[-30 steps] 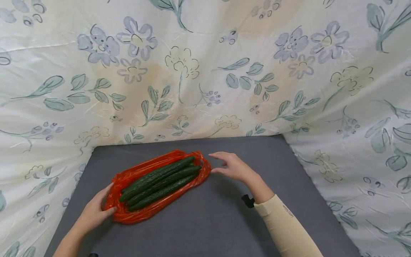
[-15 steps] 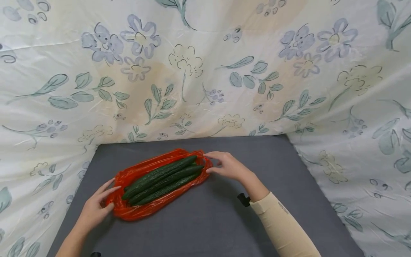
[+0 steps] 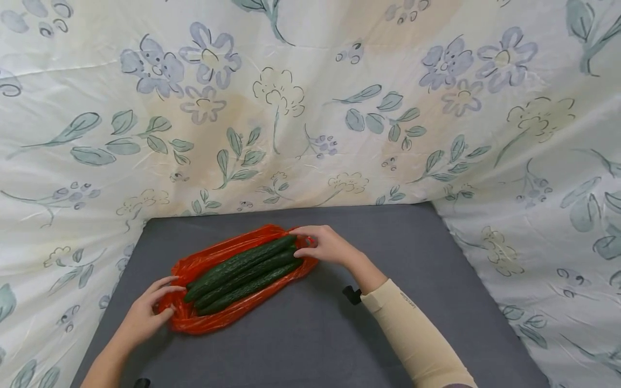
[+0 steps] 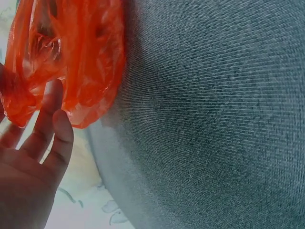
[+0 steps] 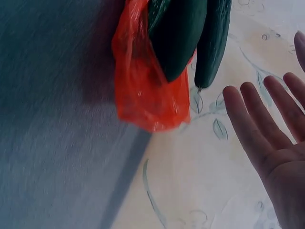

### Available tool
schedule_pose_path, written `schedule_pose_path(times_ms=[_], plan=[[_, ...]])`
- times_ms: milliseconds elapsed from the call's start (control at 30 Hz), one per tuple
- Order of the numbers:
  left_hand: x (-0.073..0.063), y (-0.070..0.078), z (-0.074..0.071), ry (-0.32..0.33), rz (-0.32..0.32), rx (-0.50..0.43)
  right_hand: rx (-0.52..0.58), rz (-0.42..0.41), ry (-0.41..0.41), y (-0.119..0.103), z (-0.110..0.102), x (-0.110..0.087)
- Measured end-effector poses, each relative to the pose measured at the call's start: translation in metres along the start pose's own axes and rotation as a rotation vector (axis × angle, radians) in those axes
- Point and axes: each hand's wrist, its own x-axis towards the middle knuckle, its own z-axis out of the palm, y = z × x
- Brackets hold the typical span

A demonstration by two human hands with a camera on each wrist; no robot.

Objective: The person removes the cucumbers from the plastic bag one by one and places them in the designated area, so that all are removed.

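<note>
Three long dark green cucumbers (image 3: 245, 274) lie side by side, slanting up to the right, in an opened red plastic bag (image 3: 213, 254). The bag's rolled-down edge surrounds them. My left hand (image 3: 143, 315) is at the bag's left end, fingers spread and thumb apart; in the left wrist view its fingertips meet the thin red plastic (image 4: 93, 52). Over the right tips of the cucumbers reaches my right hand (image 3: 326, 245), thumb and fingers apart. The right wrist view shows that palm (image 5: 286, 167) with extended fingers, and cucumber ends (image 5: 183, 43) jutting from the bag.
A dark grey table (image 3: 310, 339) lies under the bag. Floral cloth (image 3: 310, 108) hangs behind it and on both sides. A small black device (image 3: 351, 295) sits at my right wrist, by the cream sleeve (image 3: 412, 328).
My right hand has moved left, from just beyond the bag's right end to over the cucumber tips. The left fingers have shifted slightly along the bag's left end. The cucumbers stay in place.
</note>
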Motion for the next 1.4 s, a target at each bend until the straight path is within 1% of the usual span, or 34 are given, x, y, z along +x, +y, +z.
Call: schedule_pose_path(times_ms=[133,433,533,733,900,1000,1200,1400], plan=[[0.001,-0.002,0.000,-0.006,-0.002,0.000,0.034,-0.009,0.009,-0.003,0.009,0.010],[0.001,-0.001,0.002,0.004,-0.031,0.038,0.090,-0.008,-0.059,-0.020,0.029,0.027],[0.002,-0.001,0.003,0.001,-0.038,0.046,0.082,-0.001,-0.059,-0.023,0.033,0.030],[0.004,-0.001,0.003,-0.004,-0.056,0.059,-0.029,0.055,-0.030,-0.026,0.039,0.037],[0.004,-0.001,0.004,0.009,-0.056,0.053,-0.199,0.094,-0.022,-0.029,0.046,0.044],[0.004,-0.001,0.004,0.016,-0.055,0.052,-0.270,0.088,-0.033,-0.031,0.052,0.050],[0.004,0.001,0.005,0.016,-0.057,0.030,-0.320,0.040,-0.072,-0.029,0.065,0.059],[0.004,-0.001,0.005,0.016,-0.043,0.032,-0.380,0.044,-0.104,-0.028,0.076,0.068]])
